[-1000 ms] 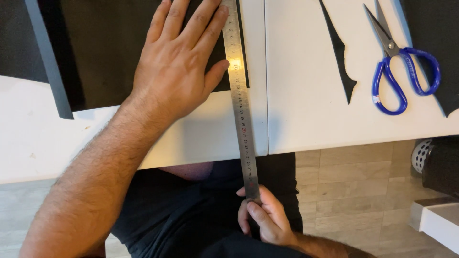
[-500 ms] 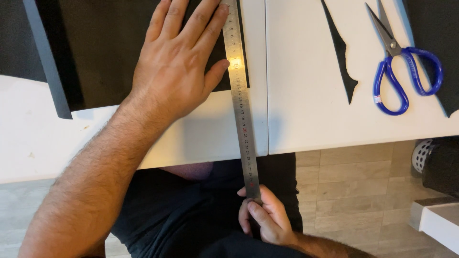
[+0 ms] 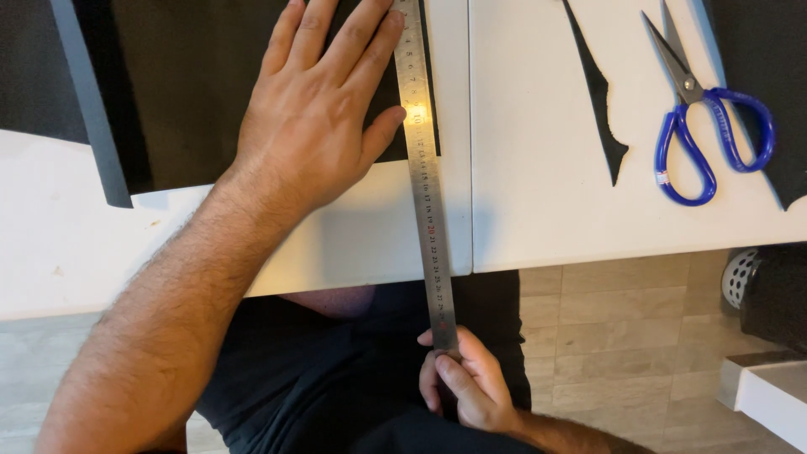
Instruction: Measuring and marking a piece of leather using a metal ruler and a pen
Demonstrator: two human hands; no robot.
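Note:
My left hand [image 3: 315, 109] lies flat, fingers spread, on a black sheet [image 3: 193, 84] spread over the white table [image 3: 353, 244]. A long steel ruler [image 3: 424, 168] runs along the sheet's right edge, right beside my left thumb, and sticks out past the table's front edge. My right hand [image 3: 466, 382], below the table edge over my lap, pinches the ruler's near end between thumb and fingers.
Blue-handled scissors [image 3: 702, 126] lie at the right of the table next to a thin black offcut [image 3: 598, 92]. More black material [image 3: 761, 76] sits at the far right. A white perforated bin [image 3: 740, 277] and a white box [image 3: 769, 395] stand on the tiled floor.

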